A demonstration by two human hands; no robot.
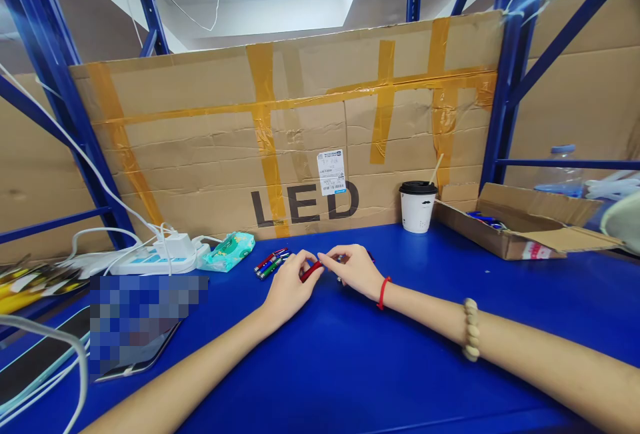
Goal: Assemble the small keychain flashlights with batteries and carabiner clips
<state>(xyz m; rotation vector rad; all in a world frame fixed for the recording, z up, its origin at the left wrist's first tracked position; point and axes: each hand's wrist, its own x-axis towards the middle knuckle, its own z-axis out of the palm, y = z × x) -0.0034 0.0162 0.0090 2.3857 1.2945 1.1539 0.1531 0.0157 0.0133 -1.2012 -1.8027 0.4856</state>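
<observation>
My left hand [293,287] is closed, its thumb and fingers pinching a slim red pen [311,271]. From the other side my right hand [356,270], with a red cord at the wrist, has its thumb and forefinger closed at the upper end of the same pen. Under the right hand lies something partly hidden; a small dark end shows past the knuckles, and I cannot tell what it is. Just left of my left hand, several red, blue and green pens [271,264] with silvery parts lie close together on the blue tabletop [320,367].
A teal soft pack [229,252] and a white power strip [155,257] with cables sit back left, near a tablet-like device [137,361]. At back right stand a lidded paper cup [417,211] and an open cardboard box [500,241]. Cardboard [220,154] walls the back.
</observation>
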